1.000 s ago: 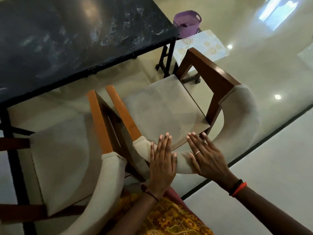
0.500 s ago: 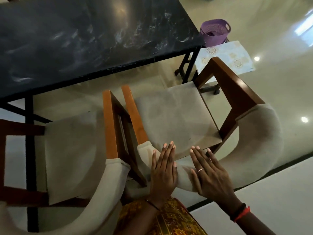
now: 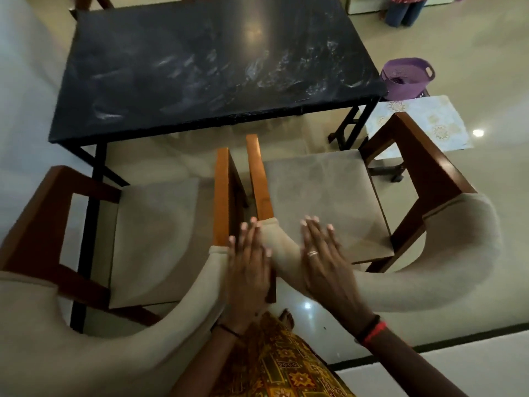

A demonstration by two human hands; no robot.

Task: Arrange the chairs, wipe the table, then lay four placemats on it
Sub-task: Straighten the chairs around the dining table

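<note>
Two beige padded chairs with wooden arms stand side by side in front of the black table [image 3: 217, 70], whose top shows white smears. My left hand [image 3: 249, 270] lies flat, fingers straight, between the two chairs, against the curved padded back of the right chair [image 3: 332, 202] where it meets the wooden arm. My right hand [image 3: 326, 262], wearing a ring, presses flat on the same padded back a little further right. The left chair [image 3: 154, 227] sits close against it, arm to arm. A pale patterned placemat [image 3: 423, 121] lies on a low stand right of the table.
A purple basket [image 3: 406, 78] sits beyond the table's right end, above the placemat stand. Another chair's wood shows at the table's far left corner. Someone's legs [image 3: 400, 10] stand at the top right. Glossy floor spreads to the right, with a dark strip near my feet.
The view has pulled back and tilted up, showing the whole table. Both hands stay flat on the right chair's back, which now stands squarer to the table and close beside the left chair.
</note>
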